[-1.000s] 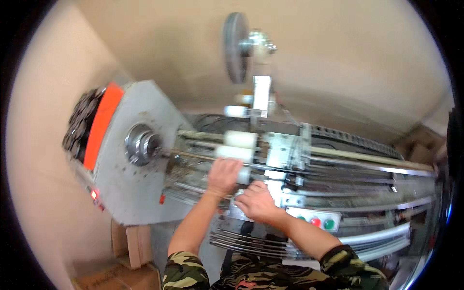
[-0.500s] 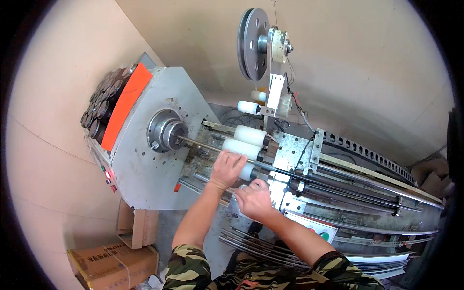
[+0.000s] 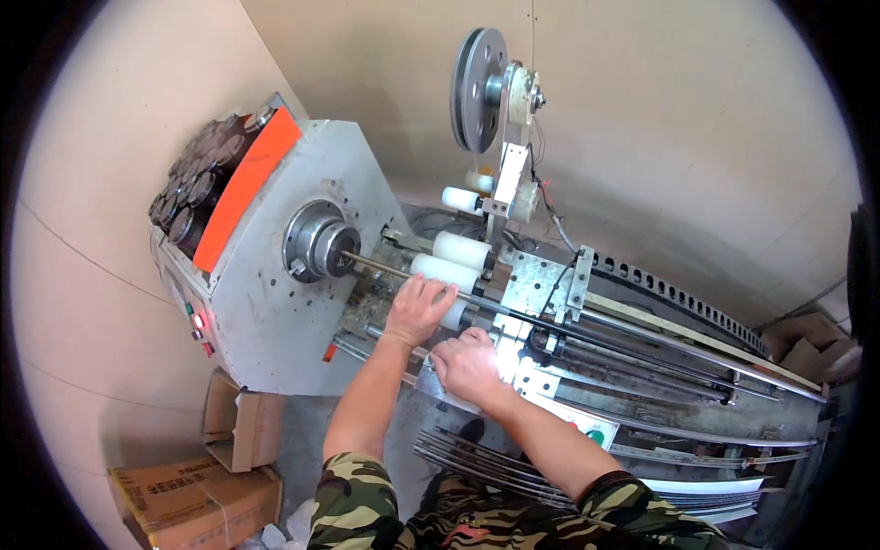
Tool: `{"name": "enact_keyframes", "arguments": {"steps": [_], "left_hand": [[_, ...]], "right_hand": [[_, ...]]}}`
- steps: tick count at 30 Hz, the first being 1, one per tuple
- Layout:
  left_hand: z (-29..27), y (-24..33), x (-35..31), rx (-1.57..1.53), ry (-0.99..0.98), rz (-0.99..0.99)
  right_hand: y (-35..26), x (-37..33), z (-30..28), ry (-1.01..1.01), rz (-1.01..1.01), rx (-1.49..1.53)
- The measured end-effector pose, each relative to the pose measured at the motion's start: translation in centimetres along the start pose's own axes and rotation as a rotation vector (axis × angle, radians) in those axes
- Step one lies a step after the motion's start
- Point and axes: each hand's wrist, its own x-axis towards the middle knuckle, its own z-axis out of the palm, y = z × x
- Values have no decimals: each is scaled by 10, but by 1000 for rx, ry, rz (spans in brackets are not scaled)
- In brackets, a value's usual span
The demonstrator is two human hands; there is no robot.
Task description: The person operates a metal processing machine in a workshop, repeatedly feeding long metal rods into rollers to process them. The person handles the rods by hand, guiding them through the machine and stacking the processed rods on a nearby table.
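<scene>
A long thin metal rod (image 3: pixel 390 269) runs from the round chuck (image 3: pixel 332 249) on the grey machine toward the right, across white rollers. My left hand (image 3: pixel 417 312) is closed over the rod beside the middle white roller (image 3: pixel 442 271), palm down. Below the rod, the nearest white roller (image 3: pixel 453 316) is partly covered by that hand. My right hand (image 3: pixel 469 367) is curled near this roller's right end, beside the metal carriage plate (image 3: pixel 524 284). Its fingertips are hidden, so what they pinch does not show.
A grey spool (image 3: pixel 481 90) stands on an upright behind the rollers. Long rails (image 3: pixel 687 353) stretch right. Several thin rods (image 3: pixel 486 467) lie below my right forearm. Cardboard boxes (image 3: pixel 197 500) sit on the floor at left. A control panel with a green button (image 3: pixel 596 438) is at right.
The whole view has shifted slightly, with the machine appearing a little farther left. Both hands keep nearly the same places on the machine; the right hand sits slightly farther from the nearest roller.
</scene>
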Motion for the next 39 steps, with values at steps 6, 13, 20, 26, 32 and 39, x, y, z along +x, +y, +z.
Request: {"name": "enact_keyframes", "arguments": {"steps": [6, 13, 20, 26, 32, 39], "left_hand": [[-7, 4, 3, -3, -16, -19], [-5, 7, -3, 6, -50, -81], [-5, 7, -3, 56, -34, -55], [-10, 12, 1, 16, -32, -65], [-3, 10, -3, -30, 80, -51], [-47, 12, -16, -174, 0, -99]], "right_hand": [[1, -10, -31, -220, 76, 167], [-17, -147, -137, -303, 247, -143], [-65, -175, -145, -279, 224, -199], [-56, -180, -131, -453, 318, -238], [25, -133, -166, 36, 352, -335], [82, -134, -191, -118, 761, -671]]}}
